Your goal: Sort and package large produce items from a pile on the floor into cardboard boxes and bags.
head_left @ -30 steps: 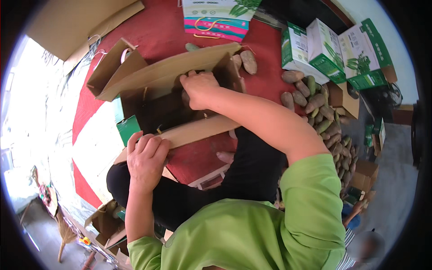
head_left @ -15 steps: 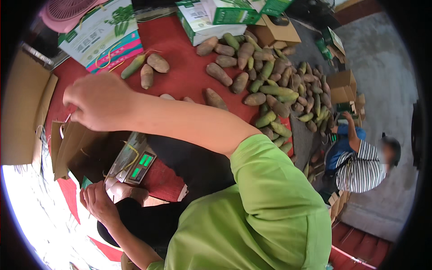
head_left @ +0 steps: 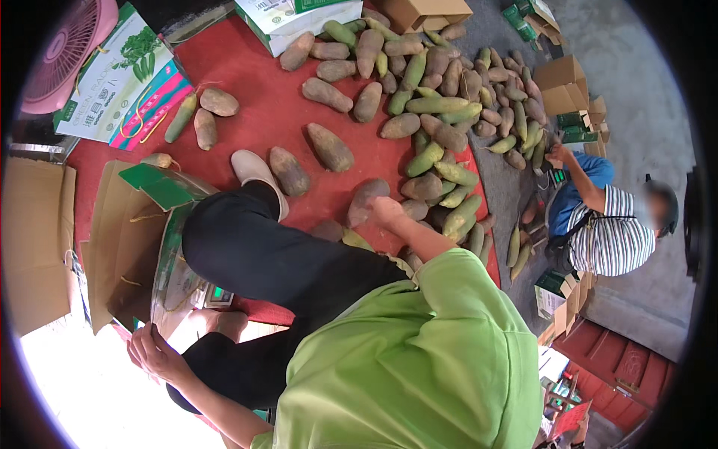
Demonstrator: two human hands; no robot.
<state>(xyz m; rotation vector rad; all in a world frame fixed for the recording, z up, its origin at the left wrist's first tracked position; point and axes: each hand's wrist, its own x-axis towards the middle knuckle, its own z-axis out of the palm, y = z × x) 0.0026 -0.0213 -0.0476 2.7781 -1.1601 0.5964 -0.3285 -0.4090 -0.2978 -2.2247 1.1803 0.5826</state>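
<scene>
My right hand appears closed around the near end of a brown root vegetable, over the red mat. My left hand, fingers bent, is at the rim of the open carton; grip unclear. Risks: an end-only hold could slip; a tug could tip the carton. The gift box bears green lettering and a leafy picture.

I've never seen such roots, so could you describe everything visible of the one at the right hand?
The root is oblong, its upper end rounded, with dull, uneven purplish-brown skin. It slants up to the right over the red floor covering, beside the heap. The right hand grips its lower right side, hiding part. Whether it is lifted is unclear.
</scene>
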